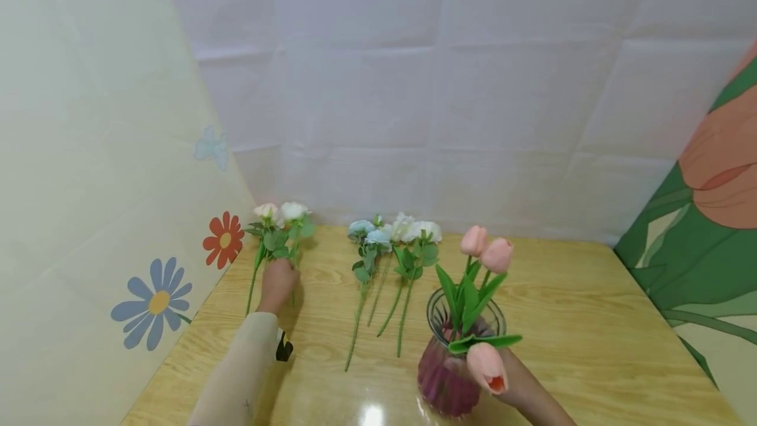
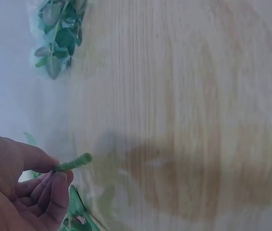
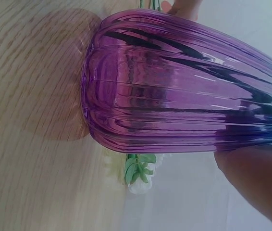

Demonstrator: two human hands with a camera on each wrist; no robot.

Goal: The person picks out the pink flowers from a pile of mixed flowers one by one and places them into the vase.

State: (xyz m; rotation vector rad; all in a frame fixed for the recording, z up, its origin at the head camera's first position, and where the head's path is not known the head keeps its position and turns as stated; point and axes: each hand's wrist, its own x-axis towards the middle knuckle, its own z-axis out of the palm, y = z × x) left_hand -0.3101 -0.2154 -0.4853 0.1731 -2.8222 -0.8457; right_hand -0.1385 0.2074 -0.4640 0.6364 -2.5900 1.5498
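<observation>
On the left of the table, my left hand [image 1: 279,284] pinches a green flower stem [image 2: 76,161] between thumb and fingers, its cut end poking out. In the head view this stem appears to belong to the white flower [image 1: 294,210]; the hand covers part of it. Beside it lies a pale pink flower [image 1: 266,211]. My right hand [image 1: 511,373] holds the ribbed purple glass vase [image 1: 446,380] around its side, partly hidden behind a drooping tulip. Pink tulips [image 1: 497,255] with green leaves stand in the vase, one hanging over the rim.
Blue flowers [image 1: 362,229] and white flowers [image 1: 424,231] lie mid-table, stems toward me. The wooden table [image 1: 591,321] meets a white cloth backdrop [image 1: 367,84] behind. Printed panels with flowers [image 1: 158,302] stand at the left and right.
</observation>
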